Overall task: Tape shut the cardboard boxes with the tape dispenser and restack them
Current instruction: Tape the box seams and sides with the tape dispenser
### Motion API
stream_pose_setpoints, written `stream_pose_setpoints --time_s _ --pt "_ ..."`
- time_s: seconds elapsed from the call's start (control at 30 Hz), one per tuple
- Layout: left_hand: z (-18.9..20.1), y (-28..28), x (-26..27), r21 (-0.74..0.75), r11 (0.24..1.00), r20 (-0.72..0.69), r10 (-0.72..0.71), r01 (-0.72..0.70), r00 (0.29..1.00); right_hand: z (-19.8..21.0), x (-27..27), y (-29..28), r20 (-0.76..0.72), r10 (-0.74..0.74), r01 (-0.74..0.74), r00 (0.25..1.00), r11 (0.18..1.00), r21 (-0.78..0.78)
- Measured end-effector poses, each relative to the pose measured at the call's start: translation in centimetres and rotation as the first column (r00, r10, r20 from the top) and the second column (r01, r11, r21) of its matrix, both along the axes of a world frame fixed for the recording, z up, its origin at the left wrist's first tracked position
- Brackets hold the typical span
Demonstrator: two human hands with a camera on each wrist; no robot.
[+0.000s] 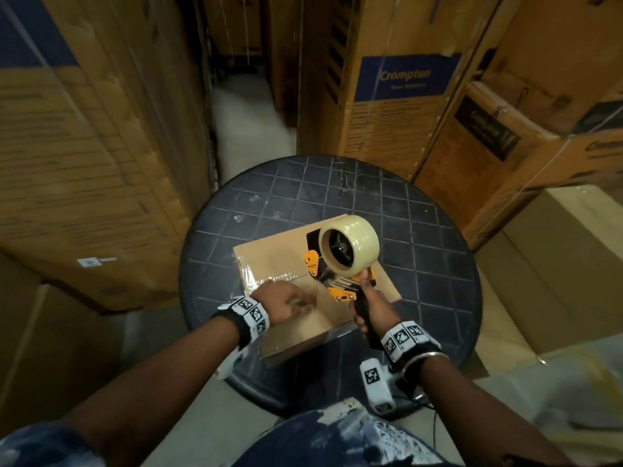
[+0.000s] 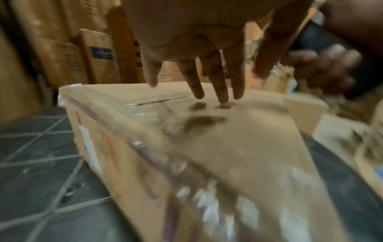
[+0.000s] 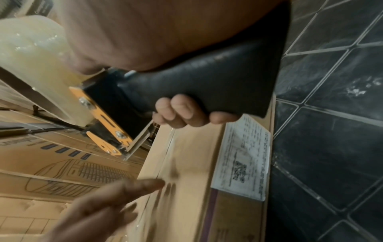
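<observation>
A flat cardboard box [image 1: 279,264] lies on a round dark table [image 1: 242,210], its top flaps closed and glossy clear tape over its left end. My left hand [image 1: 290,303] lies flat on the box top [image 2: 238,139], straight fingers [image 2: 221,91] touching the taped surface. My right hand [image 1: 365,311] grips the black handle [image 3: 217,78] of an orange tape dispenser [image 1: 340,261] that carries a big clear roll [image 1: 350,246]. The dispenser's head stands just above the box, right of my left hand. In the right wrist view a white label [image 3: 244,160] shows on the box's side.
Tall stacked cardboard cartons [image 1: 84,146] wall in the table on the left, and more [image 1: 404,96] stand behind and to the right. A narrow floor aisle [image 1: 246,109] runs between them. Lower boxes [image 1: 553,264] sit at the right.
</observation>
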State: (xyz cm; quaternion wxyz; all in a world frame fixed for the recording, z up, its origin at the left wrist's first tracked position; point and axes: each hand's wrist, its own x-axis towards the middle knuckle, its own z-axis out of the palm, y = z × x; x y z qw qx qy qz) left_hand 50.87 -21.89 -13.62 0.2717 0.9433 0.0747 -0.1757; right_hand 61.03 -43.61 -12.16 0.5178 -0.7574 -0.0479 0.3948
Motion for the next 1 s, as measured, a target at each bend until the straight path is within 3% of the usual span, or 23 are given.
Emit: stream_pose_setpoints --time_s 0.03,0.1,0.2,0.23,0.3,0.4,0.57,0.7,0.87,1.0 --pt "0.0 0.3 0.5 -0.080 0.984 0.045 0.163 -0.159 0.986 0.0 -0.1 0.3 -0.003 -0.010 0.010 1.000 1.000 0.014" --pt "0.0 0.8 1.6 -0.189 0.875 0.092 0.468 -0.446 0.879 0.1 -0.3 0.6 -0.007 -0.015 0.016 1.000 0.999 0.046" --pt "0.6 1.2 3.4 -0.469 0.576 -0.010 0.755 -0.670 0.656 0.5 -0.2 0.7 -0.018 -0.024 0.026 1.000 0.995 0.097" --pt "1.1 1.2 4.1 -0.586 0.444 -0.092 0.795 -0.678 0.600 0.7 -0.2 0.7 -0.020 -0.028 0.031 0.999 0.994 0.109" --pt "2.0 1.2 5.4 -0.713 0.235 -0.264 0.783 -0.660 0.564 0.9 0.2 0.7 -0.027 -0.043 0.046 0.999 0.992 0.120" --pt "3.6 0.6 7.0 -0.780 0.048 -0.404 0.722 -0.624 0.561 1.3 1.0 0.8 -0.038 -0.062 0.067 0.997 0.987 0.144" --pt "5.1 -0.5 8.7 -0.791 -0.096 -0.504 0.663 -0.604 0.554 1.4 3.0 0.7 -0.095 -0.100 0.120 0.990 0.965 0.233" --pt "5.2 -1.1 10.0 -0.780 -0.231 -0.571 0.644 -0.582 0.509 1.2 4.8 0.6 -0.115 -0.113 0.138 0.987 0.962 0.238" --pt "5.4 -2.0 11.9 -0.771 -0.275 -0.584 0.664 -0.574 0.466 1.5 6.6 -0.1 -0.158 -0.072 0.105 0.985 0.972 0.210" --pt "4.8 -2.2 13.2 -0.724 -0.391 -0.654 0.650 -0.569 0.386 2.0 7.8 -0.7 -0.202 -0.052 0.096 0.978 0.972 0.214"
